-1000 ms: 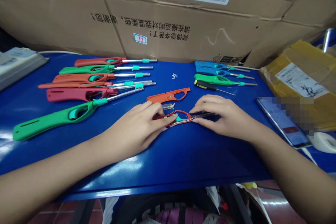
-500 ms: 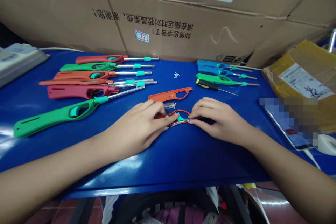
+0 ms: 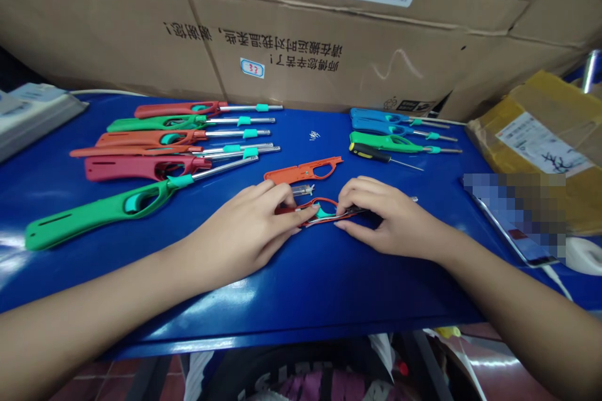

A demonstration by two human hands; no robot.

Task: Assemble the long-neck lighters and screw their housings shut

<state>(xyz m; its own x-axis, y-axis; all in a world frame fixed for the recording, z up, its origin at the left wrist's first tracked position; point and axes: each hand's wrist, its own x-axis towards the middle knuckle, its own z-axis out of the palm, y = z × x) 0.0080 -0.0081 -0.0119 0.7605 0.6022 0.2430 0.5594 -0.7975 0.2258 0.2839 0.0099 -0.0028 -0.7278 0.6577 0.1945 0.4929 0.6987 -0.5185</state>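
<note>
Orange half-shell of a long-nosed lighter, lying open between two hands on a blue table.
The left hand (image 3: 254, 225) pinches the handle of the orange half-shell (image 3: 323, 198), one finger laid against its teal trigger (image 3: 322, 212); the right hand (image 3: 390, 213) has thumb and fingertips closing on the shell's front end, with a metal tip (image 3: 414, 199) showing past the knuckles to the right. Just beyond the left hand, on the far side, lie a clear fuel tank (image 3: 302, 190) and the matching orange shell half (image 3: 301, 171). To the left, several lighters are ranged in a row, a green lighter (image 3: 98, 213) nearest; far right, a black-and-yellow screwdriver (image 3: 369, 151) sits just on the near side of another green lighter (image 3: 385, 141) and two blue lighters (image 3: 376, 116).
</note>
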